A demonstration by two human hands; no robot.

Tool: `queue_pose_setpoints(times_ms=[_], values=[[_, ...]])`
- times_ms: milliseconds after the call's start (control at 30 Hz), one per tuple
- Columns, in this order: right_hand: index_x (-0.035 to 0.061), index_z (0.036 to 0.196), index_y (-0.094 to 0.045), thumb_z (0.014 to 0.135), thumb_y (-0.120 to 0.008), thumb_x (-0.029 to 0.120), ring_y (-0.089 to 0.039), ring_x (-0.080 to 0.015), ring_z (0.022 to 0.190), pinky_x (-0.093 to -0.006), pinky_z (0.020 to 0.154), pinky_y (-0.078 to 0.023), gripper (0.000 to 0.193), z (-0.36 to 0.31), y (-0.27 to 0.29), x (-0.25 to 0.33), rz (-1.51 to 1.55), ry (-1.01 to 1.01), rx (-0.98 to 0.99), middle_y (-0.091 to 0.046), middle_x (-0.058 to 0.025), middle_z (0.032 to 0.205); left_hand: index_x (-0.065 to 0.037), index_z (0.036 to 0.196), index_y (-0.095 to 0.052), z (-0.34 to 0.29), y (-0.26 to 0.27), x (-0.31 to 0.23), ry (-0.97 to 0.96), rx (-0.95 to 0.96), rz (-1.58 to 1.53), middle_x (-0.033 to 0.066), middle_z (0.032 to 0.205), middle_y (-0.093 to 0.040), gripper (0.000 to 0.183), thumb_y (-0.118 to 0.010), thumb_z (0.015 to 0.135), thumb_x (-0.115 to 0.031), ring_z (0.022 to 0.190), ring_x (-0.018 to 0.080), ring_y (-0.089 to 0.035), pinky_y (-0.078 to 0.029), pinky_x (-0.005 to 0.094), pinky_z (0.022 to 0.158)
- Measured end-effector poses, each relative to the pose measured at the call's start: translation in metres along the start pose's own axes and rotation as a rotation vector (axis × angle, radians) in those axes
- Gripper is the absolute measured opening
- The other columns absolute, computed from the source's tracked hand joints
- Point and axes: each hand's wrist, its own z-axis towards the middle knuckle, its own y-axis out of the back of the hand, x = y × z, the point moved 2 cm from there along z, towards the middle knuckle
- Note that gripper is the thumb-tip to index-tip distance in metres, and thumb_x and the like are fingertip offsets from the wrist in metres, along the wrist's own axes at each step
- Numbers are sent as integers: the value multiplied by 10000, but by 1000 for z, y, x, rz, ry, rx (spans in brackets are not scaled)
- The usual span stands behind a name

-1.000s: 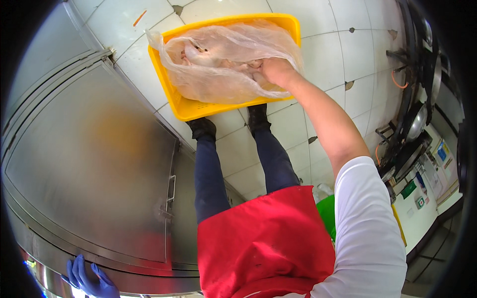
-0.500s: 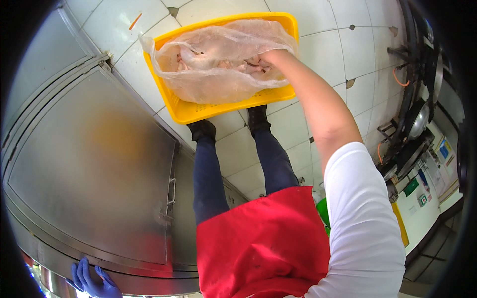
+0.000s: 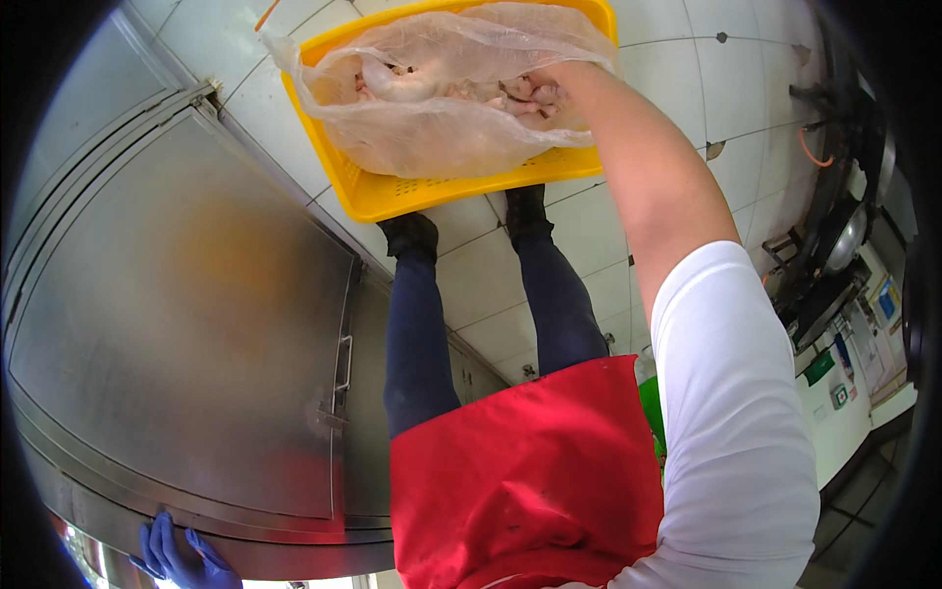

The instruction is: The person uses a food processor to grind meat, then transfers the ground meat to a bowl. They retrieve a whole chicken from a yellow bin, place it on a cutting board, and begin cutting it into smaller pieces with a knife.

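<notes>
At the far side, a yellow plastic crate [image 3: 365,196] stands on the floor with a large clear plastic bag [image 3: 432,147] inside. Pale pink pieces of raw meat [image 3: 533,96] lie in the bag's open mouth. My right hand [image 3: 571,75] reaches bare into the right end of the bag; its fingers are hidden among the meat and plastic. At the lower left, my left hand [image 3: 182,555] wears a blue glove. Its fingers are stretched apart against the edge of a steel cabinet [image 3: 196,324], holding nothing.
My dark-trousered legs [image 3: 422,334] and red apron [image 3: 520,461] are between me and the crate. White floor tiles [image 3: 667,98] surround it. To the right is a dark metal rack with a metal pan [image 3: 846,240]. Something green [image 3: 652,407] shows beside the apron.
The view has shifted, so the crate sits higher in it. My right hand is still in the bag, and more meat shows beside it. My left hand stays on the cabinet edge.
</notes>
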Motion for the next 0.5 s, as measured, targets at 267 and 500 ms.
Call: queue_pose_setpoints(times_ms=[267, 500], values=[[150, 891, -679, 923, -665, 254, -606, -181, 707, -350, 651, -505, 109, -3, -13, 3, 99, -16, 36, -668, -23, 790, -91, 1151, -727, 5, 5, -3, 9, 19, 25, 113, 1108, -729, 346, -674, 1007, -401, 1059, 354, -658, -414, 620, 1054], [156, 879, -684, 928, -684, 240, -618, -184, 709, -355, 638, -513, 97, 1, -20, 8, 233, -18, 48, -674, -19, 779, -135, 1103, -759, -4, 0, 2, 91, 30, 77, 90, 1088, -749, 361, -670, 982, -463, 1072, 335, -672, -258, 650, 1196]])
